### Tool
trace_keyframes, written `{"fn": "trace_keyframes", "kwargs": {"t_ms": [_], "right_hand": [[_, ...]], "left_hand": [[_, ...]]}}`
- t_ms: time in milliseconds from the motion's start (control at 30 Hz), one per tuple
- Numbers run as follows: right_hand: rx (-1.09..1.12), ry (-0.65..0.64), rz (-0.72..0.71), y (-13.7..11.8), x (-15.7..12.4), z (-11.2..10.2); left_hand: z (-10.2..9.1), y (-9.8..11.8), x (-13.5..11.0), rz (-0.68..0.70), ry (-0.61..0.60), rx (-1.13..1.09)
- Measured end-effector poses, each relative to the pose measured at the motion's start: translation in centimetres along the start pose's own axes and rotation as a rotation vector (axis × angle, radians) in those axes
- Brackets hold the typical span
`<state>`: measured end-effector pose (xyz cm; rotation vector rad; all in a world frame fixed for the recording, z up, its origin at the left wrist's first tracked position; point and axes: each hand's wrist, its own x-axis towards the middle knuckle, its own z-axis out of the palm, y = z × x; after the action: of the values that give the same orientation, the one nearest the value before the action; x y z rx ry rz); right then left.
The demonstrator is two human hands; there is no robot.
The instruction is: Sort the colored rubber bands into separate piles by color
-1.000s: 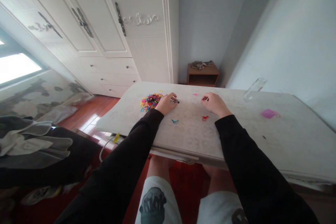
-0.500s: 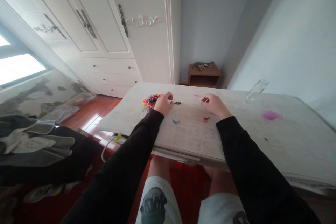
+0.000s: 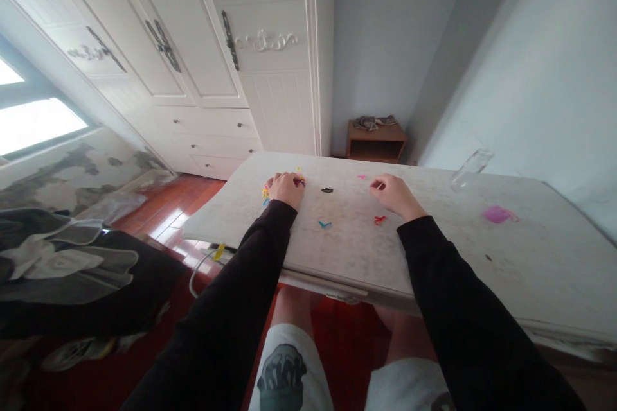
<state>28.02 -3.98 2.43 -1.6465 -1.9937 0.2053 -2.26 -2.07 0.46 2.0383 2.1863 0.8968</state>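
My left hand (image 3: 285,190) lies over a pile of small multicoloured elastic bands (image 3: 265,193), its fingers curled down into them. The fingertips are hidden, so what they grip cannot be seen. To its right is a small black bunch of bands (image 3: 327,190). A blue bunch (image 3: 324,224) lies nearer the front edge. My right hand (image 3: 391,194) rests at the table's middle with thumb and fingers pinched together; something pale may be between them, too small to name. Close to it are a red bunch (image 3: 380,220) and a little pink bunch (image 3: 362,176).
The pale table (image 3: 351,250) also carries a clear glass or plastic cylinder (image 3: 471,168) and a pink pouch (image 3: 499,214) on the right. A white wardrobe (image 3: 274,109) and a brown bedside stand (image 3: 376,140) are beyond it. Dark clothing (image 3: 144,276) is piled at left.
My left hand has moved left from beside the black bunch onto the colourful pile, covering most of it. The right hand has stayed in place, still pinched.
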Motion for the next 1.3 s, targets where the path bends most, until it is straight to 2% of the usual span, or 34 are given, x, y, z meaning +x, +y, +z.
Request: {"fn": "trace_keyframes", "kwargs": {"t_ms": [300, 533, 667, 933, 1300], "right_hand": [[0.007, -0.001, -0.005, -0.1, 0.0, 0.1], [0.016, 0.019, -0.019, -0.2, -0.1, 0.2], [0.019, 0.021, -0.016, -0.2, 0.0, 0.3], [0.044, 0.016, -0.024, -0.3, 0.0, 0.3], [0.084, 0.024, -0.061, -0.7, 0.0, 0.3]], "left_hand": [[0.0, -0.4, 0.1, 0.003, 0.101, -0.047], [-0.2, -0.2, 0.4, -0.06, 0.088, -0.073], [-0.2, -0.1, 0.5, -0.036, 0.047, -0.186], [0.6, -0.4, 0.7, 0.02, 0.101, -0.397], [1.0, -0.2, 0.6, 0.141, 0.163, -0.454]]}}
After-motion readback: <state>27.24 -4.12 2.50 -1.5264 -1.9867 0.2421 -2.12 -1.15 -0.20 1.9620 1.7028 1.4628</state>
